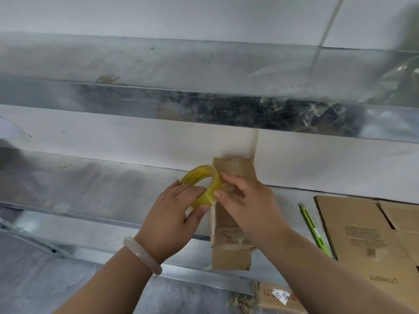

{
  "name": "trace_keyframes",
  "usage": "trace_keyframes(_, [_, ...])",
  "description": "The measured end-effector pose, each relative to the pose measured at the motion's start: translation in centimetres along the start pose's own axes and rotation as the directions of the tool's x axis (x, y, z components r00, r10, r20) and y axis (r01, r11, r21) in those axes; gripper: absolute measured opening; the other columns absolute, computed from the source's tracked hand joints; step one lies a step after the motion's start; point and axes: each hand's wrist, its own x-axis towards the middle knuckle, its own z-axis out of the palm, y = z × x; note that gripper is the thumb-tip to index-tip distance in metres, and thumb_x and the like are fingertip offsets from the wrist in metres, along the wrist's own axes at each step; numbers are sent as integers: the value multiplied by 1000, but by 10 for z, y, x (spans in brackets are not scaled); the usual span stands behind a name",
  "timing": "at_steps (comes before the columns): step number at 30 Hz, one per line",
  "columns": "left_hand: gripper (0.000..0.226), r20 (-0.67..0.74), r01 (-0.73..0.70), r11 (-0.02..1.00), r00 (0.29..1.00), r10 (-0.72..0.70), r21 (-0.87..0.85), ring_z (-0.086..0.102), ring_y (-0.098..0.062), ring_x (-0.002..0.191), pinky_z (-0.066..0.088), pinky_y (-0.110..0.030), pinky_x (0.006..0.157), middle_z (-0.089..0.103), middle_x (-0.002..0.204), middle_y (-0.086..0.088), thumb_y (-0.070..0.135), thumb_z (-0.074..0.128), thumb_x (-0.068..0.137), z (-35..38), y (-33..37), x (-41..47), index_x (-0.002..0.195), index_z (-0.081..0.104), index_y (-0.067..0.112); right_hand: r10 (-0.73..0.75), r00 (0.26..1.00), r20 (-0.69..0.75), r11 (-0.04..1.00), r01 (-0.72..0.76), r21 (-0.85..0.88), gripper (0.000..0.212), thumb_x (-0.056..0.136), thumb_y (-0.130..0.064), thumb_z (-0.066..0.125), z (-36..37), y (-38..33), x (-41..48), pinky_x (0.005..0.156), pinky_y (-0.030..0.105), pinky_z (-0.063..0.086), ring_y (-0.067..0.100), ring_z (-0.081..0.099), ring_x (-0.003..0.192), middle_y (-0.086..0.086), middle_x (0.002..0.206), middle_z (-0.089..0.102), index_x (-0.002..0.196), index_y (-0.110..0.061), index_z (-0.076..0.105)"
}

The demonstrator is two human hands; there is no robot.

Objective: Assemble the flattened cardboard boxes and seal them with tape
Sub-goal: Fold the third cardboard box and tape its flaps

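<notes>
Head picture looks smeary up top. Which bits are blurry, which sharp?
In the head view, the grey metal shelf and crumpled clear plastic at upper right are smeared, likely motion blur; the yellow roll of clear tape and the brown cardboard box look sharper.

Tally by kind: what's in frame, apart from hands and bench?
tape roll: 1
assembled box: 1
flattened cardboard stack: 1 (sheets not countable)
green cutter: 1
labelled carton, bottom edge: 1
bracelet: 1
Total: 6
</notes>
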Motion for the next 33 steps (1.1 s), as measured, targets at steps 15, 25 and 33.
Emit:
trace_keyframes(15, [41, 10, -21, 994, 1000, 21, 108, 58, -12, 77, 45, -21, 74, 70, 82, 10, 51, 48, 86, -15, 41, -3, 112, 68, 27, 70, 989, -128, 978, -43, 203, 13, 88, -32, 68, -35, 6, -23, 62, 9, 44, 0, 63, 74, -14, 78, 69, 74, -32, 69])
trace_keyframes(25, [50, 79, 145, 960, 983, -168, 239, 54, -2, 57, 45, -23, 54, 59, 62, 15, 77, 39, 78, -20, 46, 6, 78, 66, 34, 301, 939, 165, 526, -308, 793, 15, 98, -18, 55, -41, 2, -30, 67, 35, 60, 29, 74, 78, 13, 80, 74, 94, -3, 56])
trace_keyframes(33, [60, 66, 74, 961, 993, -95, 268, 54, -3, 59, 40, -22, 62, 62, 67, 14, 81, 28, 75, -21, 53, 1, 86, 67, 37, 256, 954, 157, 802, -300, 517, 15, 76, -15, 82, -53, 11, -28, 79, 39, 61, 21, 75, 77, 5, 82, 76, 88, -22, 75])
